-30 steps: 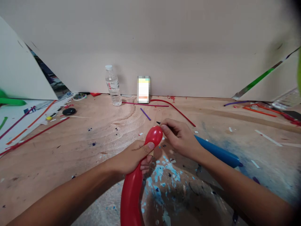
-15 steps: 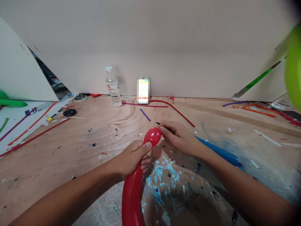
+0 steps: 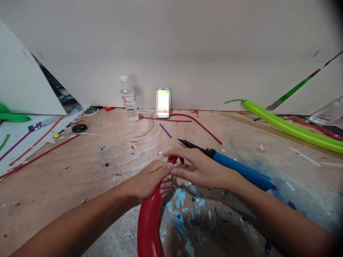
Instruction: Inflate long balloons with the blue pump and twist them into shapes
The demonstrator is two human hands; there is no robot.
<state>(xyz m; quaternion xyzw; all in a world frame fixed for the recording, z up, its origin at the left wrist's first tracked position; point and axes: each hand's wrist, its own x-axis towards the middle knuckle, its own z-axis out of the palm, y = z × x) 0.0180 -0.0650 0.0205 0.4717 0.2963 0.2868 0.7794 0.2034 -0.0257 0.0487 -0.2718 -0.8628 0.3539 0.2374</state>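
My left hand [image 3: 151, 180] is closed around a long inflated red balloon [image 3: 149, 223], just below its upper end. The balloon's lower part bends down out of the bottom of the view. My right hand [image 3: 198, 167] curves over the balloon's upper end, its fingers bent across the top and its thumb close to my left thumb. Most of that end is hidden by the fingers. A sliver of something tan shows at my left fingers. Behind my right hand lies a blue balloon pump [image 3: 242, 170] with a black nozzle.
A water bottle [image 3: 129, 100] and a lit phone screen [image 3: 163, 103] stand by the back panel. A long lime-green balloon [image 3: 292, 130] stretches across the right side. Uninflated balloons, including a purple one [image 3: 165, 130], lie on the paint-stained table [image 3: 112, 157]. A black disc [image 3: 79, 127] is at left.
My right hand has moved from pinching the balloon's tip to covering its rounded end. The lime-green balloon has come down from the right edge across the table's right side.
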